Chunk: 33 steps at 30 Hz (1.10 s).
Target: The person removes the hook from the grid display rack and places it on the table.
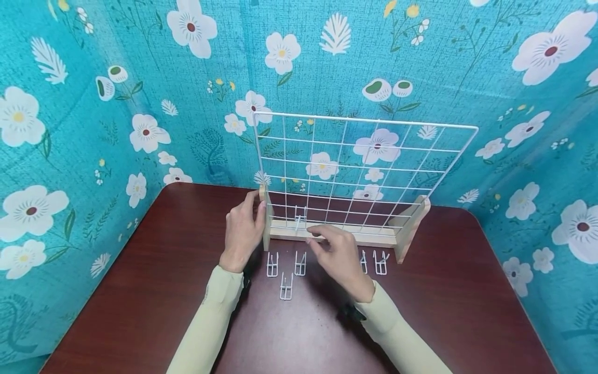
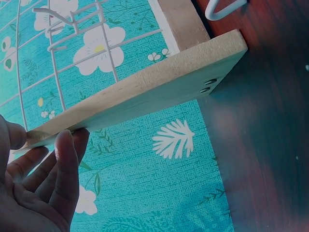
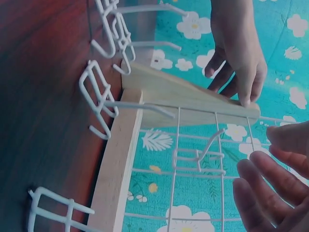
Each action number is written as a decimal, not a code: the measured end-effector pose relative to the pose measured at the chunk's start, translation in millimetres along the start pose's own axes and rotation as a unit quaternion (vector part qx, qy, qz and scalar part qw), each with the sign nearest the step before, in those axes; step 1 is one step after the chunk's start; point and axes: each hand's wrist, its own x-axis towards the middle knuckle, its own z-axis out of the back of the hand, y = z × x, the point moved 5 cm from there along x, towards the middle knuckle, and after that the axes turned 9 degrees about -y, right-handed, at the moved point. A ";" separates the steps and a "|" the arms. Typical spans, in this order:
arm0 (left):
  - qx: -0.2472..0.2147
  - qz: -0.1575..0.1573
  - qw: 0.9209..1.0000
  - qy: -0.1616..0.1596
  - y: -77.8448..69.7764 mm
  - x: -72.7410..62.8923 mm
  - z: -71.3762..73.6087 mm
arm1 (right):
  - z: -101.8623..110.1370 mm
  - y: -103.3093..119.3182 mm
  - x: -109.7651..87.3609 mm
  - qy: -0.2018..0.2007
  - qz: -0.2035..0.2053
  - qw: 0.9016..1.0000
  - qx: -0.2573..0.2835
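A white wire grid panel (image 1: 345, 166) stands upright in a wooden stand with a base bar (image 1: 374, 239) and two side pieces. My left hand (image 1: 243, 226) grips the upper end of the left wooden side piece (image 2: 159, 79), thumb on one side and fingers on the other. One white wire hook (image 3: 199, 159) hangs on the lower left of the grid. Just right of that hook is my right hand (image 1: 338, 254), fingers loosely bent, apart from it and holding nothing. In the right wrist view its fingertips (image 3: 251, 174) are beside the grid wires.
Several white wire hooks lie on the dark red table in front of the stand: a near one (image 1: 286, 286), two behind it, and others (image 1: 380, 263) to the right, one partly covered by my right hand. Blue flowered cloth (image 1: 210, 93) surrounds the table's back and sides.
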 end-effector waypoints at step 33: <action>0.006 -0.002 1.000 -0.006 2.2 -0.3 -2.2 | -13.6 -5.0 24.9 -0.036 0.023 0.998 -0.049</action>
